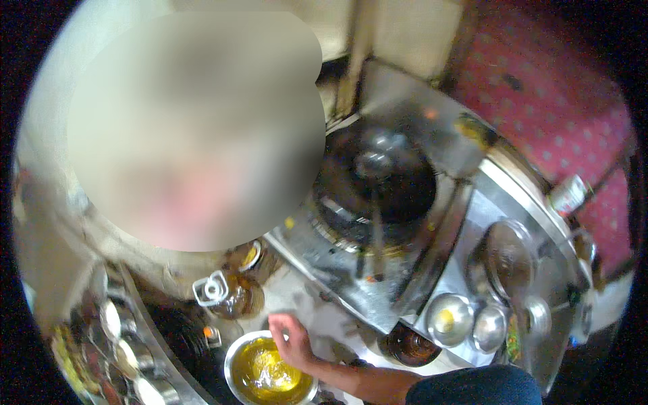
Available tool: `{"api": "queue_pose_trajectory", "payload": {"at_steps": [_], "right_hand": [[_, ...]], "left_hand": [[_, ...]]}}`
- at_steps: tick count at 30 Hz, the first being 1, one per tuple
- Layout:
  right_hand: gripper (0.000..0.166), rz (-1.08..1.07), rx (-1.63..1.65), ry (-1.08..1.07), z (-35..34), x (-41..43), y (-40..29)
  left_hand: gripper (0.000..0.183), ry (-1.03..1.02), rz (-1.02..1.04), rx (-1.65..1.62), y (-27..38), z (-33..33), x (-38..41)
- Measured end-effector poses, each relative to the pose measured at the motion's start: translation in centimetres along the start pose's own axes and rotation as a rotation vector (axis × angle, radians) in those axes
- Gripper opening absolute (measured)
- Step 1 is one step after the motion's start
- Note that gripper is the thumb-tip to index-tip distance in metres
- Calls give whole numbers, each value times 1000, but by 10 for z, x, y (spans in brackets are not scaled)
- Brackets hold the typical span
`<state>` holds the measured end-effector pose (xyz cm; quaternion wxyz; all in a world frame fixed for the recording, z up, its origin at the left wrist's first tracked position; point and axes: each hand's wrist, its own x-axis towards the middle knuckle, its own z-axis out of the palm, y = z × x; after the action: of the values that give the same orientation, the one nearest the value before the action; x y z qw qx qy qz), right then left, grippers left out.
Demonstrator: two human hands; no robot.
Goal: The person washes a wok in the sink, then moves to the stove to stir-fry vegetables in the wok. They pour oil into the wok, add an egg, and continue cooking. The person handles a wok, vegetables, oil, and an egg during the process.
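Observation:
My right hand reaches in from the lower right, out of a dark blue sleeve. It is over the far right edge of a metal bowl of yellow liquid, which looks like oil. The fingers are curled toward the thumb. Blur hides whether anything is between them, or whether they touch the bowl. Beyond the bowl stands a large brown-tinted jug with a white cap and handle. My left hand is out of view.
A large dark wok sits on the steel stove. Metal bowls and a pan stand on the right counter. A brown container is near my forearm. Several seasoning containers line the left. A blurred patch covers the upper left.

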<state>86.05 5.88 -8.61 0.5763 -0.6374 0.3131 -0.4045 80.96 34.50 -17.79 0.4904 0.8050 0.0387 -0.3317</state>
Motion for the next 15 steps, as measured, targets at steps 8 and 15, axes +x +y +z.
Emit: {"api": "queue_pose_trajectory", "payload": {"at_steps": [8,15], "right_hand": [[21,-331,-89,-100,-137,-63,-200],[18,11,-233,-44,-289,-226,-242]], "left_hand": [[14,-67,-193,-330,179,-50,-32],[13,-411,-143,-91,326,-7,-65]]}}
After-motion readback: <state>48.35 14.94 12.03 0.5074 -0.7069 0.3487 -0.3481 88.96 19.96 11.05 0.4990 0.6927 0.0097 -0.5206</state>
